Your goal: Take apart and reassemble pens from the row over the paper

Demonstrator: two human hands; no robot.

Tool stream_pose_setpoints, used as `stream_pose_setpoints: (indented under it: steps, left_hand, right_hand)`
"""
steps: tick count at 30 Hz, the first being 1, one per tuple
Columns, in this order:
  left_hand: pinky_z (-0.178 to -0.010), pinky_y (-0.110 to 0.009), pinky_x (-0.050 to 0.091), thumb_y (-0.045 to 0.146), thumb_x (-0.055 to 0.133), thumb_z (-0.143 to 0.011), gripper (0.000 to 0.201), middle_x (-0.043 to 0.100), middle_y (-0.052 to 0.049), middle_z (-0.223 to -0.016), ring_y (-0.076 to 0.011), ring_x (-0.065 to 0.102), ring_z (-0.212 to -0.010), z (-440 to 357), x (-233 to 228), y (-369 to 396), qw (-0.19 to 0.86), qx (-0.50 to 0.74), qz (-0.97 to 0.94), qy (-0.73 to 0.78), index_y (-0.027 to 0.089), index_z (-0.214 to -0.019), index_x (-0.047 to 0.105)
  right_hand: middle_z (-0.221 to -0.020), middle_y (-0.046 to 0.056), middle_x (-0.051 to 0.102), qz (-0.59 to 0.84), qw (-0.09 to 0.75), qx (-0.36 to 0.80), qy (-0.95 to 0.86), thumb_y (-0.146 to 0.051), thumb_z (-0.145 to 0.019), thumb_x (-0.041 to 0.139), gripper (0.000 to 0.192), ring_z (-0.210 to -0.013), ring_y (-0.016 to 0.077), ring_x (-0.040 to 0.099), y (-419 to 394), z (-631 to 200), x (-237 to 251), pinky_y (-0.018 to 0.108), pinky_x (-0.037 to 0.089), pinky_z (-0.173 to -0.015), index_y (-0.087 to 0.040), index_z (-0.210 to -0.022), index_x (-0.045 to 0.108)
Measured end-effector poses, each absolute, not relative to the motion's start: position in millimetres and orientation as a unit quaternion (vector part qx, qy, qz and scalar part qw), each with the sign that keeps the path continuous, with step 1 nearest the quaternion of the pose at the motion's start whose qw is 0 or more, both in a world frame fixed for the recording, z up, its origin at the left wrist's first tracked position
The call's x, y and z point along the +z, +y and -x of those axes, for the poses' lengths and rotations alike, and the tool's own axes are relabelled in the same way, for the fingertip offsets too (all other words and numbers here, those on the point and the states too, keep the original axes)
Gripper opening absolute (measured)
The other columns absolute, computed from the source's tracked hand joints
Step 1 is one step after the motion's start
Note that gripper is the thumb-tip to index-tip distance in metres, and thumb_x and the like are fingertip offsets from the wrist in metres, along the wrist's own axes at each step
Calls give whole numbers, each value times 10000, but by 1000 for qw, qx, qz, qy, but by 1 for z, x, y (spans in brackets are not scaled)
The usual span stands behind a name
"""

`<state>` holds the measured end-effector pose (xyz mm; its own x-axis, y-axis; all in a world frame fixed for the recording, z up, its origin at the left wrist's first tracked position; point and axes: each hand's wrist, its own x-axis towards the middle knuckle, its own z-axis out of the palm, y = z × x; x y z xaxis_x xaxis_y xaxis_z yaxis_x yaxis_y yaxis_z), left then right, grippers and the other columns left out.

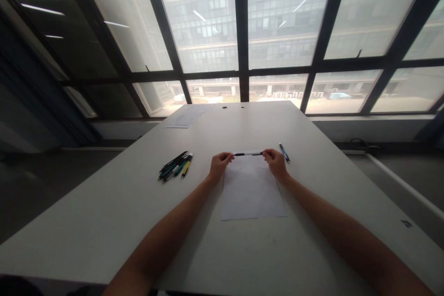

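A white pen with dark ends is held level just above the far edge of a blank white sheet of paper. My left hand pinches its left end and my right hand pinches its right end. Both arms reach forward over the white table. A bundle of several pens, black, green and yellow, lies to the left of my left hand. One blue pen lies just right of my right hand.
Loose sheets of paper lie at the table's far left corner. Two small dark round spots mark the far edge. A small blue mark sits near the right edge. Large windows stand behind the table.
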<state>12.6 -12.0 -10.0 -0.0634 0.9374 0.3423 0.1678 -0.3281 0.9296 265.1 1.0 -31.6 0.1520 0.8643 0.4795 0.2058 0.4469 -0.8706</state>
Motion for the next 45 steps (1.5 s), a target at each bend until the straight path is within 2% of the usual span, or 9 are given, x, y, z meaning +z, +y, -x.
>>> stream_pose_setpoints:
  steps: [45]
  left_hand:
    - [-577, -255, 419, 461, 697, -759, 320, 693, -60, -695, -129, 546, -595, -13, -9, -13, 348, 561, -586, 471, 144, -732, 731]
  right_hand:
    - [-654, 45, 661, 454, 597, 252, -612, -440, -808, 600, 297, -563, 156, 576, -4, -264, -27, 264, 453, -536, -155, -775, 677]
